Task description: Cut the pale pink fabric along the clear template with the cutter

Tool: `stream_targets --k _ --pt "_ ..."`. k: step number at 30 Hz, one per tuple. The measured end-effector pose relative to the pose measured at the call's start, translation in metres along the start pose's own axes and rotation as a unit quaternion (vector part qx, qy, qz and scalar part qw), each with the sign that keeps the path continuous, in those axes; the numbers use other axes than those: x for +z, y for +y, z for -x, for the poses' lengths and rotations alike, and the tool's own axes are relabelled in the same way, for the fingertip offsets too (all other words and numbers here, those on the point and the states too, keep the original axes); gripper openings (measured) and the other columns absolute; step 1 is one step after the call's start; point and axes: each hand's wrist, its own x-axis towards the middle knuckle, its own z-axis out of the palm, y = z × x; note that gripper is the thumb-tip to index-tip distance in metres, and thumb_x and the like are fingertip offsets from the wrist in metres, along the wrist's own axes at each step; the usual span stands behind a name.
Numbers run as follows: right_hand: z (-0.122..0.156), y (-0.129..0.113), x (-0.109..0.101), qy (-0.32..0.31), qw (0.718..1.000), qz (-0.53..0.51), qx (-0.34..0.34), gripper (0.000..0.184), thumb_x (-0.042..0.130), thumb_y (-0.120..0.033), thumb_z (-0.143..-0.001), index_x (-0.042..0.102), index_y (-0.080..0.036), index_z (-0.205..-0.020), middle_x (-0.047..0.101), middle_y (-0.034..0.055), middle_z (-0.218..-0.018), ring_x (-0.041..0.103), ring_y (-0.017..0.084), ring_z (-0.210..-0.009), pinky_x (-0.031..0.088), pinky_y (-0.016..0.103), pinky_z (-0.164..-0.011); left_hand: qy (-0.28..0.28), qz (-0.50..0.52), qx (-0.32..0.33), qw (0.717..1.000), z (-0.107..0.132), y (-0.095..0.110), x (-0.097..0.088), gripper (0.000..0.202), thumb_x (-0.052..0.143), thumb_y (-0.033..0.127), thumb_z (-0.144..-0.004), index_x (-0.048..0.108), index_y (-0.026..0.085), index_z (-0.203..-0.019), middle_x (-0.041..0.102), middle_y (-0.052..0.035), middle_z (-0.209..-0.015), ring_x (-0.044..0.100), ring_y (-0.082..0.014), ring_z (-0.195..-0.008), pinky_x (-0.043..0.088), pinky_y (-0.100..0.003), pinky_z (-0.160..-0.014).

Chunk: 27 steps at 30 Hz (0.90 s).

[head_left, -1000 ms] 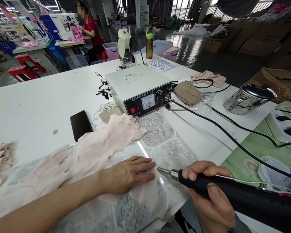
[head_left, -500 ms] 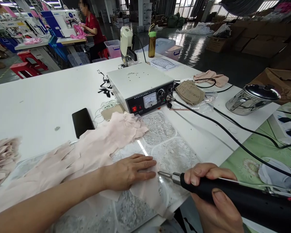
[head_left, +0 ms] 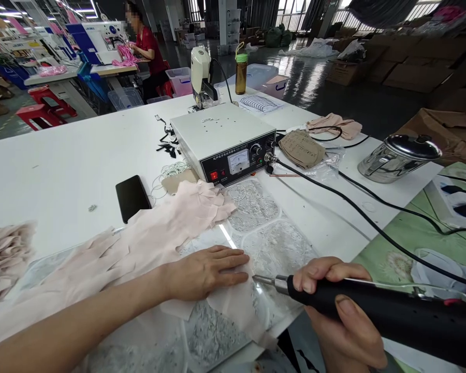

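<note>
My left hand [head_left: 209,272] lies flat, fingers stretched out, on a pale pink piece of fabric [head_left: 236,308]. That fabric rests on a clear, scratched plate [head_left: 283,243] with rounded outlines. My right hand [head_left: 341,305] is wrapped round the black handle of an ultrasonic cutter [head_left: 396,305]. The cutter's metal tip points left and meets the fabric's edge close to my left fingertips; whether it presses in I cannot tell. A heap of pale pink fabric pieces [head_left: 151,233] spreads over the plate's far left side, behind my left forearm.
The ultrasonic generator box [head_left: 223,129] stands behind the plate, its black cable [head_left: 334,194] curving right. A phone [head_left: 132,198] lies to the left. At the right stand a steel pot [head_left: 388,160] and a power strip [head_left: 458,199]. Farther back, a person in red [head_left: 147,44] sits at a sewing machine.
Both hands and the cutter's tip hold nearly the same place. The cutter's rear end sits slightly lower, and the view has shifted a little.
</note>
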Motion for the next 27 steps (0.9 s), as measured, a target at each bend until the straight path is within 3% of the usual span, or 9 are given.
stream_targets --k 7,12,17,27 --pt "0.014 -0.005 -0.006 0.008 0.999 -0.027 0.027 0.012 0.058 -0.028 -0.081 0.059 -0.02 -0.089 0.056 0.0018 -0.076 0.054 0.012 -0.057 0.051 0.03 -0.05 0.015 -0.011 0.022 1.0 0.002 0.006 -0.008 0.04 0.04 0.009 -0.095 0.049 0.011 -0.134 0.044 -0.0164 -0.144 0.034 -0.0288 -0.139 0.034 -0.045 -0.113" --pt "0.022 -0.003 -0.004 -0.015 0.998 -0.049 0.043 0.012 0.058 -0.03 -0.083 0.058 -0.021 -0.091 0.056 0.0014 -0.079 0.056 0.012 -0.058 0.053 0.03 -0.053 0.038 -0.011 0.025 0.999 0.005 0.025 -0.005 0.036 0.035 0.012 -0.1 0.05 0.011 -0.132 0.055 -0.0144 -0.136 0.045 -0.0214 -0.132 0.035 -0.037 -0.113" --pt "0.026 -0.004 -0.004 -0.02 0.997 -0.06 0.054 0.011 0.057 -0.028 -0.084 0.057 -0.02 -0.091 0.056 0.0014 -0.08 0.057 0.011 -0.06 0.053 0.028 -0.055 0.041 -0.007 0.013 0.999 0.007 0.03 0.003 0.036 0.036 0.01 -0.099 0.049 0.007 -0.132 0.056 -0.0153 -0.133 0.048 -0.0236 -0.129 0.037 -0.037 -0.111" --pt "0.031 -0.011 -0.001 -0.028 0.997 -0.042 0.063 0.012 0.058 -0.031 -0.083 0.057 -0.021 -0.091 0.055 0.0018 -0.079 0.056 0.012 -0.059 0.052 0.028 -0.053 0.043 -0.004 0.007 0.999 0.008 0.031 0.003 0.035 0.036 0.009 -0.097 0.054 0.011 -0.127 0.059 -0.0168 -0.128 0.049 -0.0267 -0.127 0.041 -0.04 -0.105"
